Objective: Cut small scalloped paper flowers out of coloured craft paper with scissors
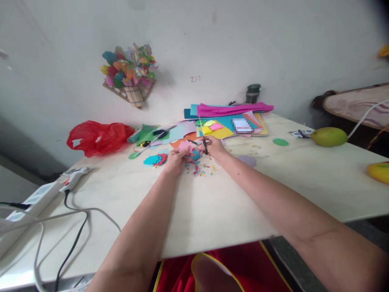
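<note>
Spanning the view: one pale table [212,219]. Red plastic bag [100,138], crumpled, far left. Right hand [214,147] and left hand [175,160], fingers closed. Scissors [205,146], dark-handled, gripped by the right. Stack of scalloped discs [154,160], blue and red, beside the left. Pink scalloped paper [185,147], pinched by the left, between both hands. Paper scraps [199,170], multicoloured, scattered nearby.

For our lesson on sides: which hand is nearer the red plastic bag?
Left. The left hand is right of the red bag; the right hand lies farther right.
</note>
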The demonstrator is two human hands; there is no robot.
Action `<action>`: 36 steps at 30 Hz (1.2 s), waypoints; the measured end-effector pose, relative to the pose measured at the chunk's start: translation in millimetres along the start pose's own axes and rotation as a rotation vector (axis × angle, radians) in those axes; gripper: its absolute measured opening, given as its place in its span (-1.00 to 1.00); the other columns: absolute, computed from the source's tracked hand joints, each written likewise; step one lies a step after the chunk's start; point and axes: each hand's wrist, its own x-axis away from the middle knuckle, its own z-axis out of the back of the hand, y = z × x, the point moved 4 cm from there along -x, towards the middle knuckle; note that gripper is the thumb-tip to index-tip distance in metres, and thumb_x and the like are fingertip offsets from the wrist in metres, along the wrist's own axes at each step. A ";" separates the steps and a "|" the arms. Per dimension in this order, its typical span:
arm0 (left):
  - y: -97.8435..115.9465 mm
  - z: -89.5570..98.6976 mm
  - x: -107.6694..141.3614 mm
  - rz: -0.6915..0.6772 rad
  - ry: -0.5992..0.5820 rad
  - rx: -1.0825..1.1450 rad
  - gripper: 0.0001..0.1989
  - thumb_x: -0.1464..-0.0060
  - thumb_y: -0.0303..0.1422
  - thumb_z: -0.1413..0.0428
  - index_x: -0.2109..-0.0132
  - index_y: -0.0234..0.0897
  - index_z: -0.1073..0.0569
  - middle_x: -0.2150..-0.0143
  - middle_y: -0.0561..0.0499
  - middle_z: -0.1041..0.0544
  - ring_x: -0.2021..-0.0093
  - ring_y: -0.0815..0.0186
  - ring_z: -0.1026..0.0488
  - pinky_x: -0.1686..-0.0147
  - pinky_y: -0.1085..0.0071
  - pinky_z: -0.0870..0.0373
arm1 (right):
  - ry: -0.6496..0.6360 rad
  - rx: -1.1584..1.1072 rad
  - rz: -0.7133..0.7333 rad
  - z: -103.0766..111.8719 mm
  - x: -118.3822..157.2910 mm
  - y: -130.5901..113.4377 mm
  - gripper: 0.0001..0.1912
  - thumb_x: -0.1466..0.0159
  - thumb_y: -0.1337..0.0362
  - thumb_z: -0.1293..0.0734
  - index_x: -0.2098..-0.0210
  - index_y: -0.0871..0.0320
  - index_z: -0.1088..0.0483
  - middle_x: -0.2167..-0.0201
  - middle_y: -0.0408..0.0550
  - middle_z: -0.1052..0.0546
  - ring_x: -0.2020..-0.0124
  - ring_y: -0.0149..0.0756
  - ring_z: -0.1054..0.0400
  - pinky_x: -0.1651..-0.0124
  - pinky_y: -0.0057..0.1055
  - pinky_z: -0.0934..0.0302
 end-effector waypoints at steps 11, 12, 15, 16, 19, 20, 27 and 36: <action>-4.1 -6.7 1.6 0.094 -0.120 -0.029 -0.74 0.19 -0.34 -0.32 0.37 -0.42 -0.48 0.43 -0.13 -0.58 0.53 0.31 -0.51 0.56 0.48 -0.45 | -0.058 0.007 0.022 -4.1 1.5 2.8 -0.66 0.03 0.48 -0.41 0.25 0.18 -0.31 0.58 -0.26 -0.43 0.62 -0.49 -0.33 0.52 -0.53 -0.18; -3.7 -7.0 2.0 0.094 -0.123 -0.030 -0.74 0.20 -0.35 -0.32 0.38 -0.42 -0.48 0.43 -0.13 -0.58 0.53 0.31 -0.51 0.56 0.49 -0.45 | -0.058 0.017 0.013 -4.8 2.1 3.1 -0.66 0.02 0.49 -0.39 0.24 0.18 -0.31 0.56 -0.25 -0.44 0.60 -0.47 -0.35 0.51 -0.52 -0.19; -2.0 -7.2 3.1 0.089 -0.113 -0.034 -0.74 0.24 -0.36 -0.33 0.39 -0.42 -0.47 0.45 -0.11 -0.58 0.55 0.32 -0.50 0.56 0.50 -0.45 | -0.047 0.027 0.013 -5.7 2.9 3.6 -0.66 0.03 0.52 -0.37 0.26 0.17 -0.32 0.55 -0.25 -0.44 0.56 -0.45 -0.37 0.48 -0.51 -0.22; -1.8 -7.0 3.2 0.088 -0.104 -0.040 -0.73 0.25 -0.36 -0.34 0.39 -0.42 -0.47 0.46 -0.10 -0.57 0.56 0.32 -0.50 0.56 0.49 -0.45 | -0.044 0.024 0.018 -5.8 2.9 3.9 -0.66 0.04 0.52 -0.37 0.27 0.17 -0.32 0.55 -0.25 -0.43 0.56 -0.45 -0.36 0.48 -0.50 -0.22; -1.9 -5.7 2.6 0.070 -0.073 -0.060 -0.72 0.26 -0.35 -0.34 0.38 -0.42 -0.48 0.48 -0.09 -0.56 0.57 0.32 -0.49 0.55 0.47 -0.46 | -0.033 0.022 0.027 -5.5 2.4 5.3 -0.68 0.04 0.52 -0.37 0.29 0.16 -0.32 0.58 -0.27 -0.41 0.58 -0.45 -0.33 0.48 -0.50 -0.23; -2.1 -5.1 2.2 0.060 -0.063 -0.064 -0.72 0.26 -0.35 -0.34 0.37 -0.42 -0.48 0.48 -0.08 -0.56 0.56 0.32 -0.49 0.55 0.47 -0.46 | -0.032 0.025 0.027 -5.5 2.2 5.7 -0.68 0.04 0.51 -0.37 0.29 0.16 -0.32 0.59 -0.27 -0.40 0.59 -0.46 -0.32 0.50 -0.50 -0.23; 0.2 -1.5 0.0 -0.003 -0.007 -0.039 -0.69 0.22 -0.29 -0.34 0.34 -0.37 -0.46 0.50 -0.02 -0.54 0.55 0.32 -0.50 0.56 0.47 -0.44 | -0.039 0.062 0.030 -3.6 1.7 3.4 -0.68 0.04 0.49 -0.41 0.29 0.17 -0.33 0.65 -0.29 -0.38 0.67 -0.50 -0.26 0.63 -0.57 -0.10; 5.7 -0.1 -2.3 -0.039 -0.007 0.053 -0.70 0.13 -0.30 -0.31 0.29 -0.38 -0.42 0.47 0.01 -0.55 0.55 0.41 -0.49 0.51 0.54 -0.44 | -0.309 0.175 0.033 3.8 -1.0 4.8 -0.68 -0.09 0.05 -0.39 0.42 0.19 -0.35 0.65 -0.19 -0.42 0.73 -0.55 -0.20 0.75 -0.60 0.13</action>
